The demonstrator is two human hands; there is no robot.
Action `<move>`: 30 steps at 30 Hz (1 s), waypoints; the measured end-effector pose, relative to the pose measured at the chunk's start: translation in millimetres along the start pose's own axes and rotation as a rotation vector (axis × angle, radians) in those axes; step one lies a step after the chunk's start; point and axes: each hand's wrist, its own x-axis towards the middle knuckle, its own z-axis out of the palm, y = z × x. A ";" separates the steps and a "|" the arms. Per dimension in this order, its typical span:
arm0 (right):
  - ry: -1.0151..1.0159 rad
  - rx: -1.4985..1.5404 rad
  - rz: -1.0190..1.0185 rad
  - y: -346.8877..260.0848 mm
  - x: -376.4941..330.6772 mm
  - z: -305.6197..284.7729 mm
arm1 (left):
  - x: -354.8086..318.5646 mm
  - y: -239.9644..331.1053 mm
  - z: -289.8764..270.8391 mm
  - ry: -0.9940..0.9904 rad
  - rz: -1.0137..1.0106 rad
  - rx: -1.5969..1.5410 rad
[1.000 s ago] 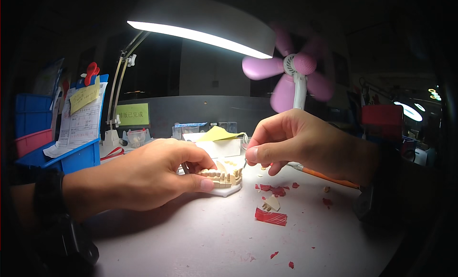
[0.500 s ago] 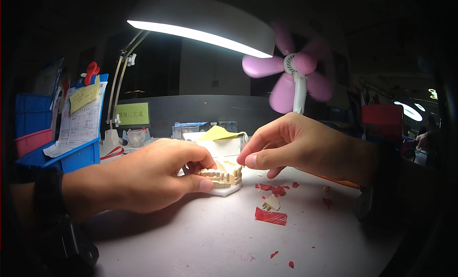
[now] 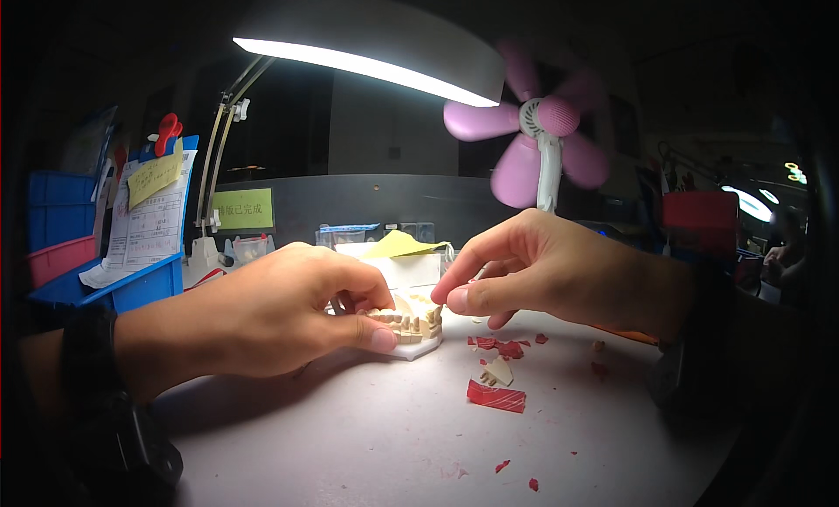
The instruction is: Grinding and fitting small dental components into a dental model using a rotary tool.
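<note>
A cream dental model (image 3: 407, 329) on a white base (image 3: 416, 352) rests on the white tabletop under the lamp. My left hand (image 3: 271, 319) grips its left part, thumb in front of the teeth and fingers behind. At the model's right end, my right hand (image 3: 546, 267) is closed in a pinch, index fingertip right by the end teeth. Whatever lies between that thumb and finger is too small or hidden to make out. Just right of the model lie crumpled red wax-like scraps (image 3: 509, 350), a flat red strip (image 3: 495, 397) and a cream fragment with small pegs (image 3: 499, 371).
A bright lamp (image 3: 367, 65) hangs overhead, with a pink fan (image 3: 542, 127) behind my right hand. Blue bins (image 3: 153, 284) and a clipped paper sheet (image 3: 153, 218) stand at left. Behind the model are a yellow paper (image 3: 400, 245) and clear boxes (image 3: 345, 236).
Both hands keep nearly the same place. My right hand has shifted very slightly, its fingertips a touch nearer the model's right end.
</note>
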 end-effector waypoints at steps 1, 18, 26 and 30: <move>-0.003 -0.006 0.002 0.0 -0.1 0.0 | 0.2 -0.5 0.3 0.006 0.011 0.006; -0.019 -0.035 0.012 -0.8 -0.2 -0.1 | 0.8 1.5 5.6 0.027 0.084 0.042; -0.022 -0.055 0.012 -0.3 1.3 -0.8 | 0.6 1.9 7.5 0.042 0.090 0.085; -0.022 -0.057 0.009 0.1 1.7 -1.7 | 0.3 4.0 6.5 0.040 0.070 0.108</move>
